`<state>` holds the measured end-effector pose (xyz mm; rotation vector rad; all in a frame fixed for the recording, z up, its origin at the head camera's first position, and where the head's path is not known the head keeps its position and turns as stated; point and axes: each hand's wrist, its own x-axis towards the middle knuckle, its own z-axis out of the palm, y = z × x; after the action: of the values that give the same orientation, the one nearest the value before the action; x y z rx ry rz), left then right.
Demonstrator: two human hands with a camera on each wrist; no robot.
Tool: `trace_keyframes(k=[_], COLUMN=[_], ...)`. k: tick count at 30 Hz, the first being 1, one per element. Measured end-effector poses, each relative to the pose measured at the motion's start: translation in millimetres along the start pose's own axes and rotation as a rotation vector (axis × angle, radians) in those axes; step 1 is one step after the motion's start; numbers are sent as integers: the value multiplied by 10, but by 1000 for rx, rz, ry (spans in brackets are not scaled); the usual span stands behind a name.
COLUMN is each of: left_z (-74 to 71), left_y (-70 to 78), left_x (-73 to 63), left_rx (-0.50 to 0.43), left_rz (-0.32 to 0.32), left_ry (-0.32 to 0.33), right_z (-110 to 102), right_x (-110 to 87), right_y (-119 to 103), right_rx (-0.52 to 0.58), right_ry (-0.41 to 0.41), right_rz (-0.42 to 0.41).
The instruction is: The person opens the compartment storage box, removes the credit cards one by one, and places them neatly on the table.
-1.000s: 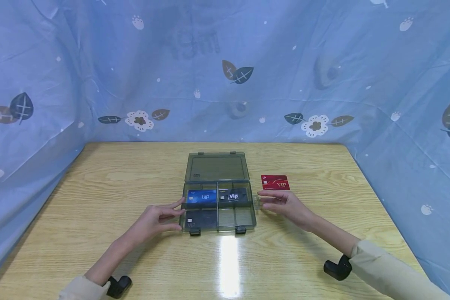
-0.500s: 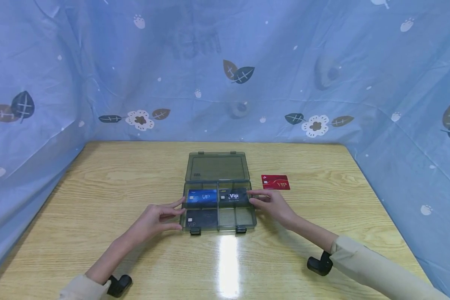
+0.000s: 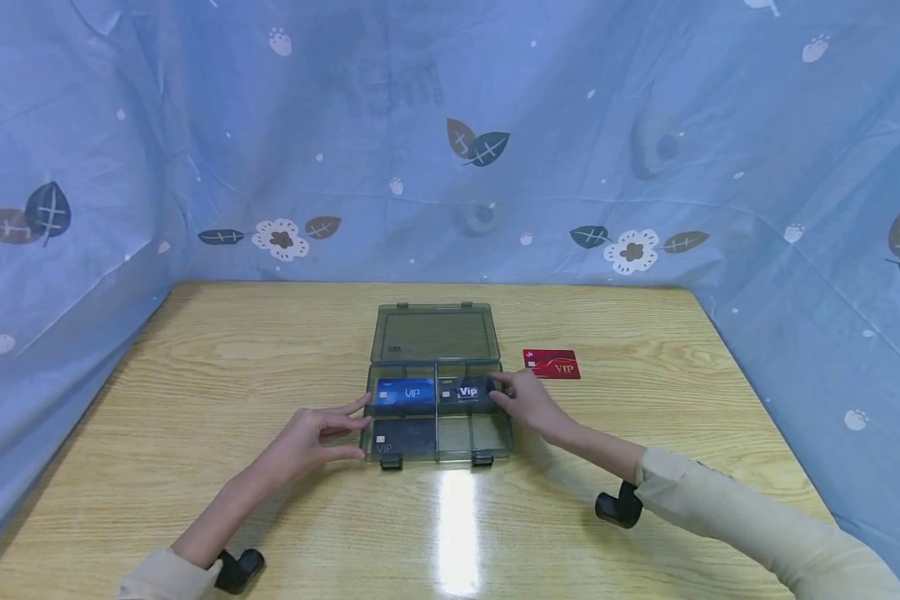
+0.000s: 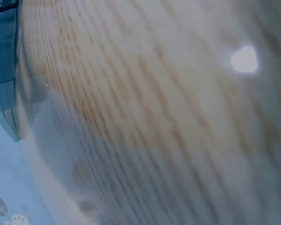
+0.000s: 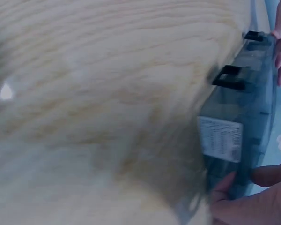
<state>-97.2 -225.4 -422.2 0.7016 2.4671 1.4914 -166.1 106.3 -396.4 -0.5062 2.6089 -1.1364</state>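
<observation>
A smoky see-through plastic box point(image 3: 474, 433) with compartments lies on the table, its lid point(image 3: 435, 333) folded back. In it sit a blue VIP card point(image 3: 405, 392), a black Vip card point(image 3: 461, 392) at back right and a dark VIP card point(image 3: 408, 437) at front left. My left hand point(image 3: 318, 437) rests its spread fingertips along the box's left side. Over the right wall reaches my right hand point(image 3: 532, 404), thumb and forefinger at the right end of the black Vip card. Whether they pinch it, I cannot tell. In the right wrist view the thumb point(image 5: 222, 185) is near a white label point(image 5: 220, 138).
A red VIP card point(image 3: 552, 364) lies on the wooden table point(image 3: 270, 333), right of the box's lid. Two black latches point(image 3: 392, 462) hang on the box's front edge. A blue patterned curtain point(image 3: 390, 225) stands behind the table and at both sides.
My right hand has moved left from beside the box to over its right wall, at the black Vip card's end. The left hand and the cards have stayed in place.
</observation>
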Motion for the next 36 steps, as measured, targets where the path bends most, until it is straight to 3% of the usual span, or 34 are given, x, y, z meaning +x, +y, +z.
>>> trace_keyframes(k=[2,7,9,11,17,31,36], left_z=[-2,0,1,-3,-13,-4,-7], left_y=[-1,-16,-21,-23,-22,-23,-14], left_x=[-3,-6,-10,-15,-21,3,5], left_rx=[-3,2,7,20,33,-4,-16], left_rz=[-6,-1,7,15,13,-26,-32], left_ry=[0,0,3,7,9,-5,-4], right_z=[15,89,111,122,143,157,139], right_x=[33,127,145,150,137,120,76], right_y=[-73,-232,-264,-279,-272,-287,-272], right_rx=[-65,-220,-206,-119,81,125,68], right_ry=[-30,-99,-101,-84,-41,124,181], right_rz=[43,281,349,383,381,426,308])
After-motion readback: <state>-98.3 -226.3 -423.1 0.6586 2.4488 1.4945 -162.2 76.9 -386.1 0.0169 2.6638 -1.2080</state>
